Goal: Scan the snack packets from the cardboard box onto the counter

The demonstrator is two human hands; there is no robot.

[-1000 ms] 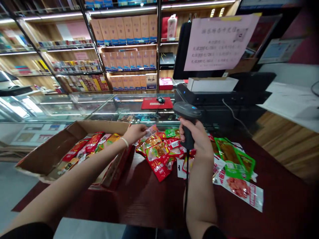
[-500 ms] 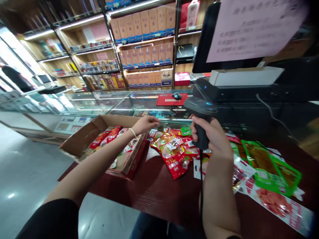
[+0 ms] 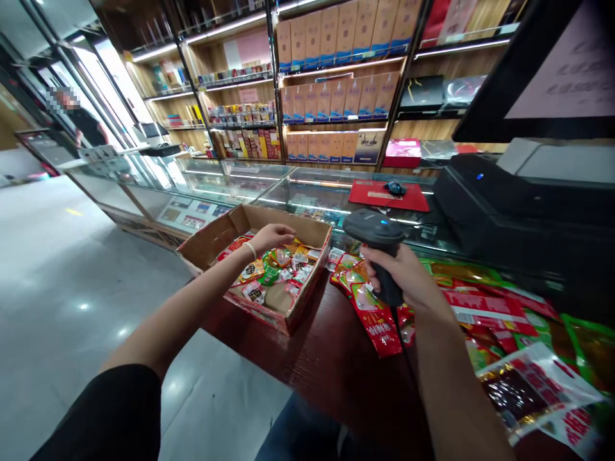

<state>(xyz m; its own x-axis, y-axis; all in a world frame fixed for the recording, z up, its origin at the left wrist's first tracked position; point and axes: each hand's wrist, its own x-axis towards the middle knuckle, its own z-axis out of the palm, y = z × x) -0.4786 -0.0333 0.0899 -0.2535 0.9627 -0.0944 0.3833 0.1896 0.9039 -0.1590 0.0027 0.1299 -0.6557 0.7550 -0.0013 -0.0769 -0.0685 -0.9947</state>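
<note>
My right hand [image 3: 401, 272] is wrapped round the handle of a black barcode scanner [image 3: 375, 229], whose blue light is on and whose cord hangs down. Over an open cardboard box [image 3: 288, 312] hovers my left hand [image 3: 273, 238], a pale band at its wrist; the fingers are loosely stretched and I see nothing in them. Inside the box lie several small snack packets, among them a green packet [image 3: 271, 269] and a white packet [image 3: 254, 293]. Between the box and the scanner, a pile of red snack packets [image 3: 379, 326] rests on the dark red table, partly hidden by my right hand.
More snack packets [image 3: 528, 378] spread over the table at the right. A glass counter [image 3: 317, 192] behind bears a red mat [image 3: 360, 194] with a mouse [image 3: 394, 188]. A black machine [image 3: 480, 205] and a screen stand at the right. A person [image 3: 89, 125] is far left.
The view has turned left, so the scene sits further right. My left hand has moved from above the packet pile to over the box. The scanner stays in my right hand above the pile.
</note>
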